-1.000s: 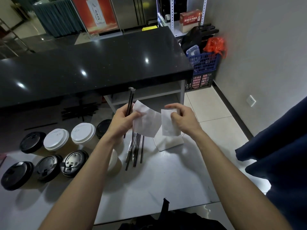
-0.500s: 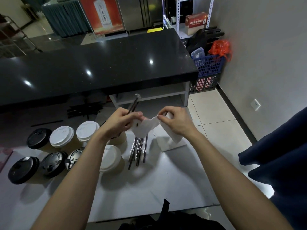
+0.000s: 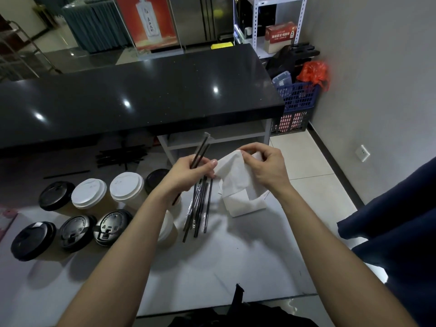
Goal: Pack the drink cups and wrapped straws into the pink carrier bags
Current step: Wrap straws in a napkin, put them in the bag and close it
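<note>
As the hands close together, the left hand (image 3: 188, 172) grips two straws (image 3: 200, 149) while the right hand (image 3: 264, 168) pinches a napkin (image 3: 232, 175), now bunched; bagging not begun.

— What does the person have on their arms?

— Nothing that shows. Both forearms are bare from the lower edge of the picture up to the wrists, with no sleeve or cuff in view.

— Any watch, band or ring?

— None shows on the left hand (image 3: 188, 172) or on the right hand (image 3: 265, 166). No gloves either; the fingers are bare, with short nails.

— And clothing lower down?

— At the bottom edge, between the two arms, there is dark, nearly black cloth (image 3: 238, 315) with a narrow strip or strap standing up from it. Whether it is a shirt or an apron I cannot tell.
</note>
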### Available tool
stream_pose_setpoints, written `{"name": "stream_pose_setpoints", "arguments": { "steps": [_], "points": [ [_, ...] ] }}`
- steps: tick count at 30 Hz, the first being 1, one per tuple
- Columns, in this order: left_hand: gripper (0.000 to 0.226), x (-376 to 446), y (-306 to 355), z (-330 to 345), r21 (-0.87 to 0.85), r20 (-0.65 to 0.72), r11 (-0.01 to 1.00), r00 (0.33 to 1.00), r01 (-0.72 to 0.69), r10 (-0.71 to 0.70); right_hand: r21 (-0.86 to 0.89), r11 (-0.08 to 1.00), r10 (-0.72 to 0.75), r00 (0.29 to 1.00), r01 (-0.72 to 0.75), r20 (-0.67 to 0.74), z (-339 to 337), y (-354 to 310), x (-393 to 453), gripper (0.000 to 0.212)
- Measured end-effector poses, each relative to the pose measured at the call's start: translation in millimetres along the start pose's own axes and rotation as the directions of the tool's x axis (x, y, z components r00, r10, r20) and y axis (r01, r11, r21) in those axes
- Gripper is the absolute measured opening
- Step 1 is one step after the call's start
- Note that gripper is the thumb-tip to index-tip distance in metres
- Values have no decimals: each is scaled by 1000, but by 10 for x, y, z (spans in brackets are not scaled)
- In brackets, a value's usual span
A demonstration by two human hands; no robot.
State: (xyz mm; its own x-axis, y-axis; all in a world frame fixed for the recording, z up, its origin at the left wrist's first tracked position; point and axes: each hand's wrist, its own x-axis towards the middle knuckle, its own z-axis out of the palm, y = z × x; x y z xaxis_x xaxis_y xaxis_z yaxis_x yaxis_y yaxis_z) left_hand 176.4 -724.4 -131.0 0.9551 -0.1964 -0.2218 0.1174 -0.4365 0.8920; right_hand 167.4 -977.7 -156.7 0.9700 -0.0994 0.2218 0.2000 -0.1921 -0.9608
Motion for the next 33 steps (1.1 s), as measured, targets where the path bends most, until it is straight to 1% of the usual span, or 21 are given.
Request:
{"name": "stream_pose_setpoints", "arguments": {
  "steps": [2, 3, 5, 7, 8, 10, 13, 14, 16, 18, 20, 22, 23, 25, 26, 28, 30, 33],
  "points": [
    [51, 25, -33, 76, -140, 47, 986, 995, 95, -90, 18, 1000, 2, 1000, -2, -17, -12, -20, 2, 7],
    [54, 31, -38, 116, -228, 36, 967, 994, 113, -108, 16, 1000, 4, 1000, -4, -21, -19, -25, -1, 6],
    [57, 47, -40, 169, -363, -10, 927, 995, 91, -102, 1, 1000, 16, 999, -16, -35, -36, -26, -11, 7],
    [56, 48, -39, 170, -415, -23, 909, 998, 44, -59, -13, 1000, 27, 998, -28, -49, -57, -22, -18, 8],
    [55, 45, -41, 155, -406, -22, 914, 999, 14, -25, -17, 999, 29, 998, -29, -52, -66, -22, -21, 8],
    [48, 49, -49, 122, -314, -38, 948, 998, -57, 48, -13, 999, 34, 998, -35, -48, -71, -19, -31, 8],
    [28, 73, -68, 112, -176, -141, 974, 983, -142, 118, -18, 999, 46, 998, -47, -52, -47, -18, -63, 8],
    [28, 84, -75, 109, -157, -184, 977, 976, -143, 113, -24, 998, 62, 996, -64, -68, -37, -29, -79, 7],
    [33, 100, -91, 90, -115, -250, 985, 963, -132, 100, -38, 991, 123, 989, -126, -86, -38, -50, -90, 21],
    [31, 111, -118, 63, -76, -285, 988, 953, -132, 105, -71, 983, 168, 985, -170, -36, -70, -76, -98, 38],
    [23, 110, -145, 55, -87, -273, 988, 957, -127, 99, -54, 975, 215, 977, -214, 13, -90, -122, -124, 46],
    [16, 104, -177, 71, -120, -246, 987, 966, -106, 74, -43, 971, 239, 970, -237, 52, -94, -181, -157, 43],
    [14, 102, -192, 83, -132, -237, 987, 970, -94, 60, -15, 973, 230, 969, -230, 86, -86, -212, -169, 40],
    [13, 95, -207, 107, -145, -217, 986, 975, -87, 55, 118, 970, 191, 968, -211, 162, -67, -293, -161, 35],
    [14, 91, -209, 115, -143, -202, 986, 977, -90, 60, 174, 963, 172, 966, -206, 192, -64, -326, -141, 38],
    [14, 73, -191, 114, -147, -162, 985, 984, -94, 70, 207, 956, 159, 961, -206, 224, -42, -347, -102, 45],
    [15, 56, -170, 98, -220, -120, 971, 990, -98, 73, 159, 958, 203, 957, -238, 207, 6, -319, -91, 46],
    [21, 38, -149, 81, -372, -83, 923, 994, -97, 71, 105, 952, 276, 956, -286, 102, 97, -248, -117, 42]
  ]
}}
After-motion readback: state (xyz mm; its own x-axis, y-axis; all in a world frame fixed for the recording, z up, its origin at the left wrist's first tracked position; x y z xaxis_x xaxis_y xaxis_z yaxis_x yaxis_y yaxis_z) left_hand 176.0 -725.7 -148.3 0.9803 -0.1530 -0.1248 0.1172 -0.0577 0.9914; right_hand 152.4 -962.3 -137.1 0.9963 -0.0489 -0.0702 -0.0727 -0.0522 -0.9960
